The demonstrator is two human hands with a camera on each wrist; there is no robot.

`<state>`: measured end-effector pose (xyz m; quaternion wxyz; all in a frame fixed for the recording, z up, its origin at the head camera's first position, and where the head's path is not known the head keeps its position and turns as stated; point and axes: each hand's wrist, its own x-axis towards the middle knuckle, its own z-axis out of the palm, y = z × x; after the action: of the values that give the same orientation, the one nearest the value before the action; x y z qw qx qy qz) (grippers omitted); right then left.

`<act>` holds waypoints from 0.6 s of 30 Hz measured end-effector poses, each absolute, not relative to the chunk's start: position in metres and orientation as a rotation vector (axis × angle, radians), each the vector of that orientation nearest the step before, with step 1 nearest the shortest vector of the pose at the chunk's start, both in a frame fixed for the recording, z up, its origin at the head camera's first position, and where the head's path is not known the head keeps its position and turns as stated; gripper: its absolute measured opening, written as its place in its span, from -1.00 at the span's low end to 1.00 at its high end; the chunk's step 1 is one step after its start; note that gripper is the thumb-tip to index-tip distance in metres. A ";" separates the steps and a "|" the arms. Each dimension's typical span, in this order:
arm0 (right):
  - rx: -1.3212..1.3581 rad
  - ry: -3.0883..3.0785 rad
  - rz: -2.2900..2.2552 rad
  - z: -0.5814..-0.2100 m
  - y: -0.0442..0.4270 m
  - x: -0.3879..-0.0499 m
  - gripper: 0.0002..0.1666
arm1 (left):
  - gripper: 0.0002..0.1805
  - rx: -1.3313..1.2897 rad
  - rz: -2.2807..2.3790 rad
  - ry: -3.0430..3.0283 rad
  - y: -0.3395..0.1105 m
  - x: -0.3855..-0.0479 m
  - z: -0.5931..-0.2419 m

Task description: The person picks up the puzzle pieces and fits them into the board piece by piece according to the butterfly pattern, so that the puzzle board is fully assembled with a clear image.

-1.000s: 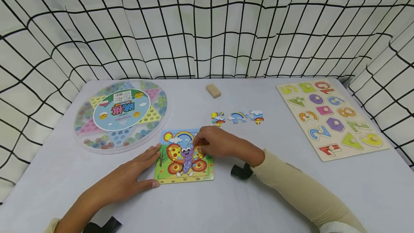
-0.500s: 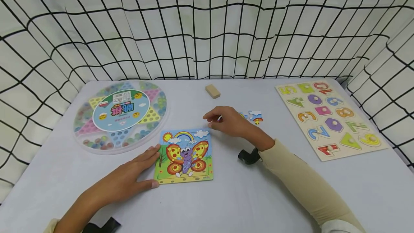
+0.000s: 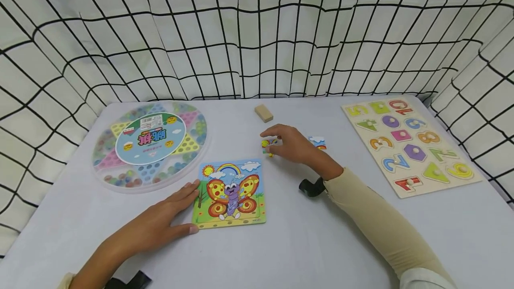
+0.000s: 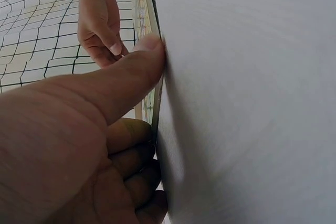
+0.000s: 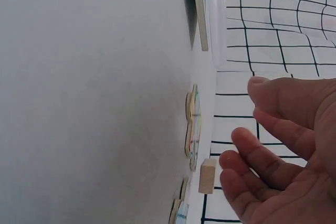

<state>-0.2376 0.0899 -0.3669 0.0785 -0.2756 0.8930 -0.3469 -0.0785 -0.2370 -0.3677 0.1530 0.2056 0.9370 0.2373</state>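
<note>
Purple-bodied butterfly puzzle (image 3: pixel 231 197), beige sleeve (image 3: pixel 373 217), white tabletop (image 3: pixel 305 249), black-gridded white backdrop (image 3: pixel 249 26)

Puzzle pieces (image 3: pixel 317 141) partly hidden behind the right hand (image 3: pixel 292 145)

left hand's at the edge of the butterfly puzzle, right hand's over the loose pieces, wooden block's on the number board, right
No: the head view shows the wooden block on the tabletop, apart from the number board. The left hand is at the edge of the butterfly puzzle, the right hand over the loose pieces.
</note>
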 end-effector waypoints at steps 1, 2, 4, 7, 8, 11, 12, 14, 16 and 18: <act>-0.813 2.664 -1.027 -0.367 0.090 -0.238 -0.53 | -0.06 0.583 0.678 2.688 -0.237 -0.078 -0.368; -0.805 2.657 -1.011 -0.367 0.090 -0.239 -0.51 | -0.05 0.580 0.676 2.689 -0.237 -0.078 -0.369; -0.791 2.649 -0.980 -0.367 0.090 -0.239 -0.49 | -0.05 0.573 0.676 2.693 -0.238 -0.078 -0.369; -0.793 2.660 -0.958 -0.368 0.090 -0.240 -0.50 | -0.05 0.574 0.677 2.698 -0.238 -0.078 -0.369; -0.796 2.664 -0.956 -0.368 0.091 -0.240 -0.51 | -0.05 0.576 0.677 2.699 -0.238 -0.078 -0.369; -0.793 2.670 -0.957 -0.368 0.092 -0.241 -0.54 | -0.06 0.579 0.681 2.697 -0.238 -0.077 -0.369; -0.790 2.666 -0.960 -0.368 0.092 -0.241 -0.55 | -0.06 0.579 0.682 2.696 -0.238 -0.078 -0.369; -0.788 2.659 -0.970 -0.368 0.093 -0.242 -0.55 | -0.06 0.578 0.682 2.692 -0.238 -0.078 -0.369; -0.792 2.657 -0.972 -0.369 0.094 -0.243 -0.55 | -0.06 0.574 0.685 2.688 -0.238 -0.078 -0.369; -0.793 2.655 -0.975 -0.370 0.093 -0.244 -0.56 | -0.06 0.566 0.679 2.687 -0.238 -0.078 -0.369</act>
<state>-0.2437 0.0928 -0.3704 0.1020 -0.2685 0.8991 -0.3303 -0.0778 -0.2383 -0.3688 0.1556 0.1975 0.9384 0.2372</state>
